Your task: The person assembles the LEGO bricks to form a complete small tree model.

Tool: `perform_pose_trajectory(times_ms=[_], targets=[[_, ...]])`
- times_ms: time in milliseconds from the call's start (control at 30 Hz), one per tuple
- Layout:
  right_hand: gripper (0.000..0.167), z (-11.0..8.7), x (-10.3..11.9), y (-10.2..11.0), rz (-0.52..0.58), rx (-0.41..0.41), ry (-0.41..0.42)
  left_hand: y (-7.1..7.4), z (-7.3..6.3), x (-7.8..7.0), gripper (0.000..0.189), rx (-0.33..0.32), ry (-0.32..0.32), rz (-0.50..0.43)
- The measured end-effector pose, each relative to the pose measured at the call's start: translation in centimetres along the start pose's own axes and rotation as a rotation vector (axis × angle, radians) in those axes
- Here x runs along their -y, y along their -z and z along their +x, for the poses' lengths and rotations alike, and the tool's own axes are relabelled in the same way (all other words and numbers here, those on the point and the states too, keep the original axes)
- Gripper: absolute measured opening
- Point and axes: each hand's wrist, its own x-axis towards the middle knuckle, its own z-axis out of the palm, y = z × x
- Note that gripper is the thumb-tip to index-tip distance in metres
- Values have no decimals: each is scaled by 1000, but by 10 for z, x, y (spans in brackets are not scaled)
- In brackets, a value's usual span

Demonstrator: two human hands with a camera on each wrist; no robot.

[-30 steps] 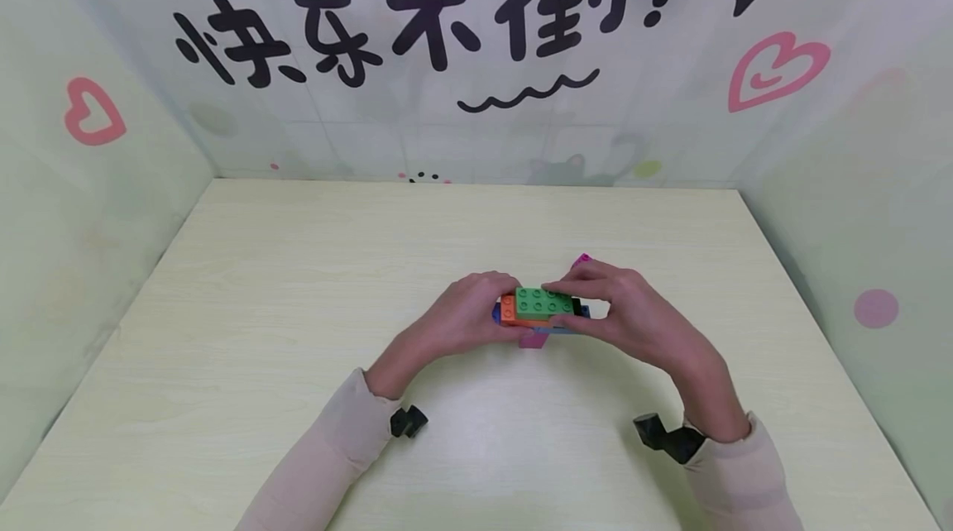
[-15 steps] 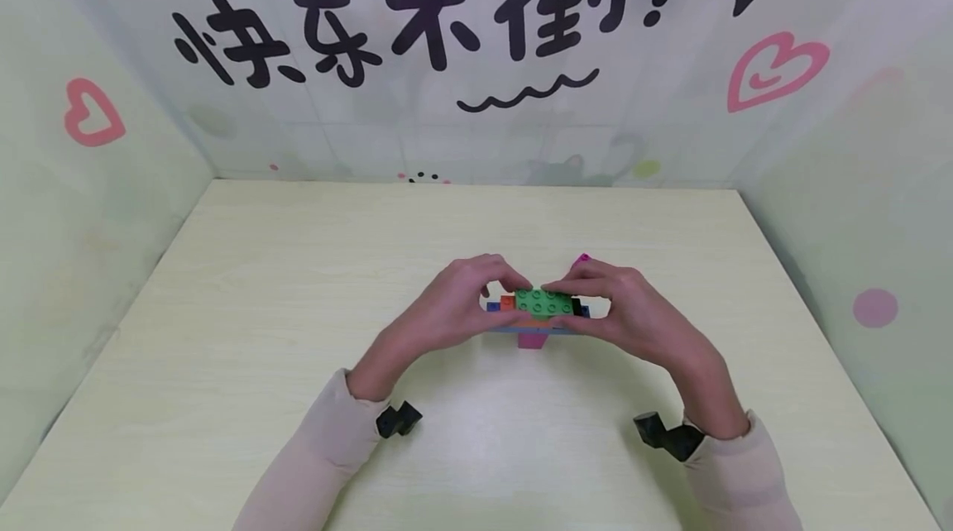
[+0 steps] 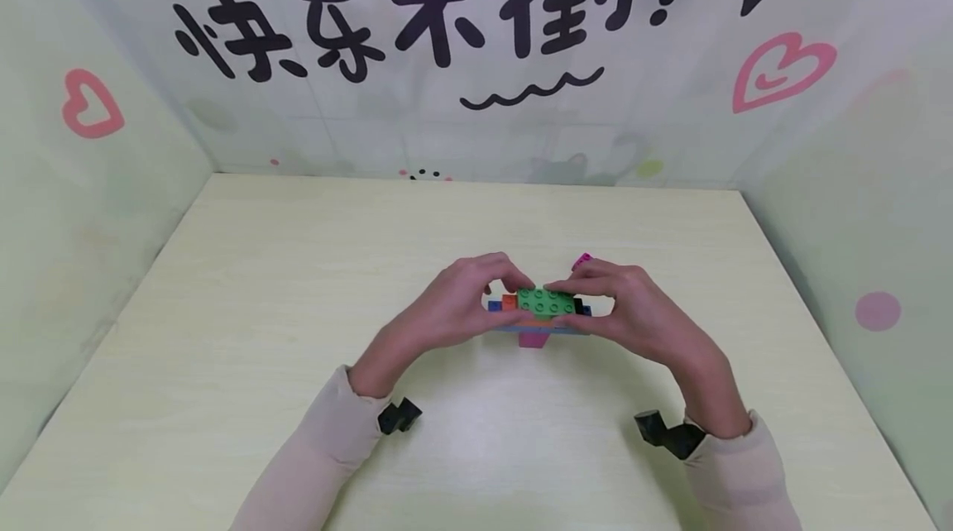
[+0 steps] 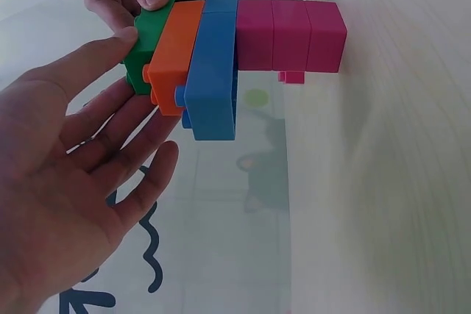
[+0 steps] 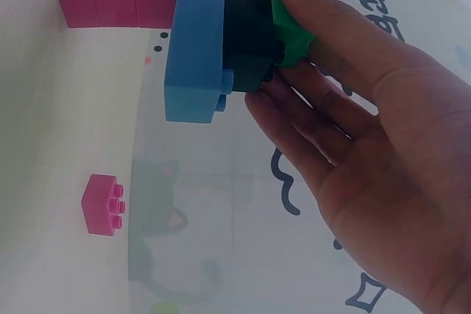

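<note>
A toy-brick structure stands on the table in front of me. Three stacked magenta bricks (image 4: 291, 34) form its stem. Across the stem lie blue bricks (image 4: 212, 71), topped by an orange brick (image 4: 176, 56) beside a very dark brick (image 5: 248, 34). On top sits a green brick (image 3: 546, 303) with eight studs or so hidden partly by fingers. My left hand (image 3: 462, 303) pinches its left end between thumb and fingertips. At the right end, my right hand (image 3: 644, 320) pinches the same green brick, thumb in front and fingers behind.
A loose pink brick (image 5: 101, 205) lies on the table (image 3: 298, 266) behind my right hand, partly covered by it in the head view. Fabric walls (image 3: 476, 134) with printed writing and hearts enclose the back and both sides.
My left hand has shifted from around the structure's left end up to the green brick, uncovering the orange and blue ends. My right hand keeps its place.
</note>
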Motion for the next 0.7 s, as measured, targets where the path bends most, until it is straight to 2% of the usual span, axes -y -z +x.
perform_pose_trajectory(times_ms=[100,333,467,567,633,700], targets=[[44,0,0,0,3,7,-11,-1,0,2,34,6,11,8],[45,0,2,-1,6,1,-14,-13,2,10,39,76,108,76],[44,0,4,-2,7,8,-27,-20,2,16,33,113,123,94],[44,-1,5,0,23,17,-32,-22,2,18,31,111,124,81],[44,-2,4,4,18,-6,-38,-23,2,18,31,107,129,73],[45,-5,1,9,-18,-65,-50,-24,3,17,32,110,134,70]])
